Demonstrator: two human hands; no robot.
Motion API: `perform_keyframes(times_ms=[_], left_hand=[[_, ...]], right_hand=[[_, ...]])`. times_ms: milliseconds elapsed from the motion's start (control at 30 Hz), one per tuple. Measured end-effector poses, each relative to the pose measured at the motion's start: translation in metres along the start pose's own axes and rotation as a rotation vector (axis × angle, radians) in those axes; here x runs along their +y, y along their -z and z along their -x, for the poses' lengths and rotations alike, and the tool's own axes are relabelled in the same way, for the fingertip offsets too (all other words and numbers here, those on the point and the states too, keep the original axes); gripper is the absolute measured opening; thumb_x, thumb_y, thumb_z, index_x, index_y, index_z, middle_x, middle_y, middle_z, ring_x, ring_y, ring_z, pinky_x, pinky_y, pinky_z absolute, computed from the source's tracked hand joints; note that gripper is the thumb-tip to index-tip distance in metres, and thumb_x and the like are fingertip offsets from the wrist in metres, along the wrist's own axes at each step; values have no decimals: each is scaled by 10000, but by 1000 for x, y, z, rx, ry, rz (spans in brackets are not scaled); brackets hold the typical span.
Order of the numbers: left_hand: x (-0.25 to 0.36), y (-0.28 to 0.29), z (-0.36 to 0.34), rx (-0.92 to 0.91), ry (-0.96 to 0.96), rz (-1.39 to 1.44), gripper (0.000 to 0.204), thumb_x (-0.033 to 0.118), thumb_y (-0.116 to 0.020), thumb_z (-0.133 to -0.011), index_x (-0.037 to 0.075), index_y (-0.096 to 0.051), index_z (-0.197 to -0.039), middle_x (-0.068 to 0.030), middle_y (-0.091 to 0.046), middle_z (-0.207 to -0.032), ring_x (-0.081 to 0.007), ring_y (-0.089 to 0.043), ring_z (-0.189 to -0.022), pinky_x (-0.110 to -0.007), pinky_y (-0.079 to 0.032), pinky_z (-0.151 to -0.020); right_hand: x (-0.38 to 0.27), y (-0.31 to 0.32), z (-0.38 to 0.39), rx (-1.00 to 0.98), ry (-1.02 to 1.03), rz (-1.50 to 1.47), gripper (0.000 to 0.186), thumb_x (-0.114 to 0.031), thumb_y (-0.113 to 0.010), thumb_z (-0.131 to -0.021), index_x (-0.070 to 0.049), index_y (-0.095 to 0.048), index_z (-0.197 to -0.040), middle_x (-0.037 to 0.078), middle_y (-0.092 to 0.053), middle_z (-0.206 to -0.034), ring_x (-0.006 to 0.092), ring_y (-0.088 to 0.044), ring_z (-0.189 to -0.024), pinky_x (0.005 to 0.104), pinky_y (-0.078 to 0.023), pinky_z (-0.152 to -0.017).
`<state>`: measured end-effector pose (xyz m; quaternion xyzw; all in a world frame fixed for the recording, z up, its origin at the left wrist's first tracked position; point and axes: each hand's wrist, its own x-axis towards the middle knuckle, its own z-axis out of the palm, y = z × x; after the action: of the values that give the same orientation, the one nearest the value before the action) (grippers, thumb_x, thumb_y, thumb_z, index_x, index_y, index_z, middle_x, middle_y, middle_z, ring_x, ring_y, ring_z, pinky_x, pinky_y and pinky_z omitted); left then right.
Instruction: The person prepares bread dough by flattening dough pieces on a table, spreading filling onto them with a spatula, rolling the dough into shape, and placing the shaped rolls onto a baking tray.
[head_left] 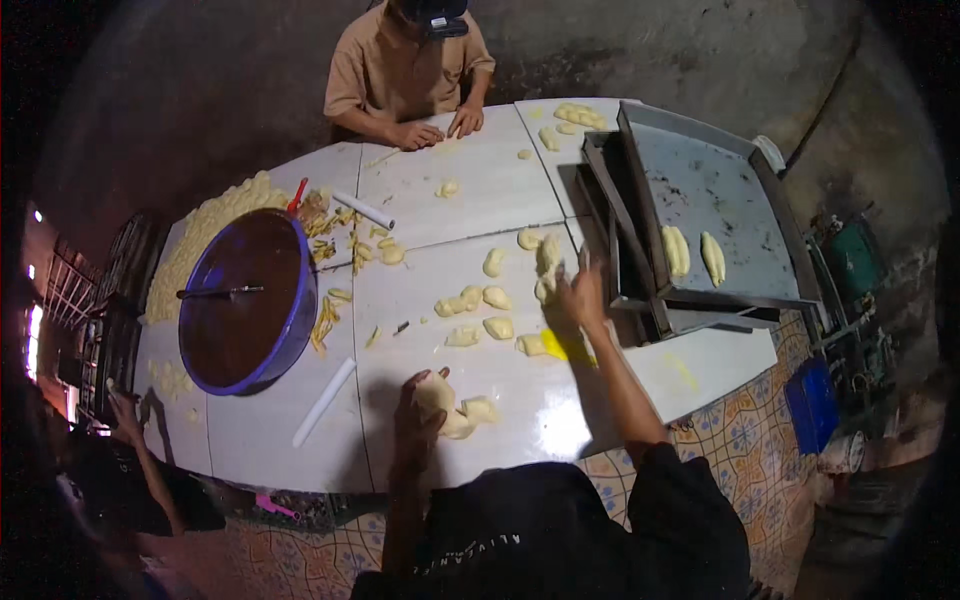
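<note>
My left hand (413, 425) is wrapped round a pale dough lump (432, 393) near the table's front edge. Another dough piece (477, 410) lies against it on the right. Further right and farther away, my right hand (583, 295) is over the tabletop with its fingers apart, beside an elongated dough piece (549, 255). Whether its fingertips touch that dough is hard to tell. Several small dough lumps (497, 297) lie to the left of this hand. Below my right wrist, a bright yellow patch (568, 345) borders a dough piece (530, 345).
Stacked metal trays (790, 225) stand on the right, the top one bearing two shaped dough pieces (713, 258). A blue basin (308, 300) of brown filling, white rods (325, 402) and piled dough (205, 230) occupy the left. A co-worker's hands (440, 132) work dough across the table; another person's hand (125, 415) is at left.
</note>
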<state>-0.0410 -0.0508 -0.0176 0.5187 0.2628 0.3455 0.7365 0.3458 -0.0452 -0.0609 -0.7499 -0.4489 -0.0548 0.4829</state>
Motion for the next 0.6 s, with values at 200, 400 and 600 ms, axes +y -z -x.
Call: perform_keyframes(times_ms=[200,400,600], left_hand=[[-26,2,2,-22,-127,-305,881,138,-724,-749,51,-355,-1544,-223,-295,-1613,-339,-252,-1509,-471,-296,-1201],[18,-39,-14,-118,-134,-433,923,-31,-587,-849,94,-125,-1639,-190,-120,-1691,-305,-313,-1509,-400,-378,-1151],[15,-7,-5,-152,156,-606,690,53,-569,-886,28,-379,-1549,-174,-545,-1468,-224,-577,-1247,-346,-450,-1048]], right_hand=[[-139,4,118,-618,-444,-837,639,-103,-675,-967,1,-395,-1532,144,-672,-1252,162,-615,-1140,294,-484,-974],[-153,35,101,-663,-517,-764,429,-50,-800,-851,34,-672,-1252,58,-731,-1017,96,-648,-873,256,-543,-754],[-140,100,8,551,38,-685,391,17,-568,-969,59,-527,-1356,172,-567,-1331,215,-612,-1127,351,-520,-996]])
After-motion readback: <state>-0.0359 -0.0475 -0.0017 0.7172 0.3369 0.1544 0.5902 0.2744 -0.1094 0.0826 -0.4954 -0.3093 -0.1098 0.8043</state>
